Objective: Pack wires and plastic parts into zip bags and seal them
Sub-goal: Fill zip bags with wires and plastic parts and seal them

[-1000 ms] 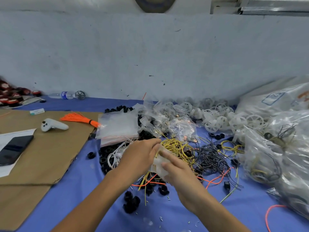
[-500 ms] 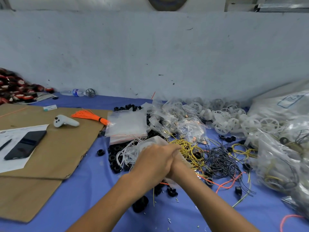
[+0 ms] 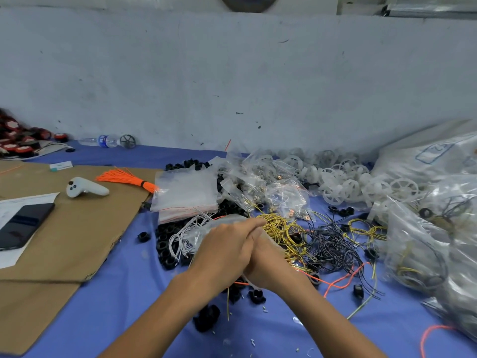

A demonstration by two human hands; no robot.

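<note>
- A blue cloth-covered table (image 3: 124, 293) fills the lower view and runs back to a pale wall.
- A flat sheet of brown cardboard (image 3: 85, 228) covers the table's left side.
- Large clear plastic sacks of packed wires (image 3: 423, 249) are heaped along the right edge.
- A pile of white spoked plastic wheels (image 3: 356, 182) lies at the back right, beside small filled bags.
- A loose tangle of yellow wire loops (image 3: 281, 228) and thin black wires (image 3: 333, 246) spreads just right of the hands.
- A stack of empty clear zip bags with red seal lines (image 3: 185, 195) sits behind the hands.
- The left hand (image 3: 227, 251) lies over the right hand (image 3: 268, 267) at the table's centre. Its fingers are together and gently bent and its thumb is hidden, so a pinch cannot be confirmed.
- The right hand's fingers are covered by the left hand, so their grip cannot be told.
- A clear plastic zip bag (image 3: 224, 220) shows as a curved edge just beyond the left knuckles, touching both hands.
- A bunch of white wires (image 3: 180, 236) and black plastic rings (image 3: 165, 244) lie just left of the bag.
- An orange tied wire bundle (image 3: 126, 178), a white handheld controller (image 3: 85, 188) and a dark phone (image 3: 23, 224) rest on the cardboard.
</note>
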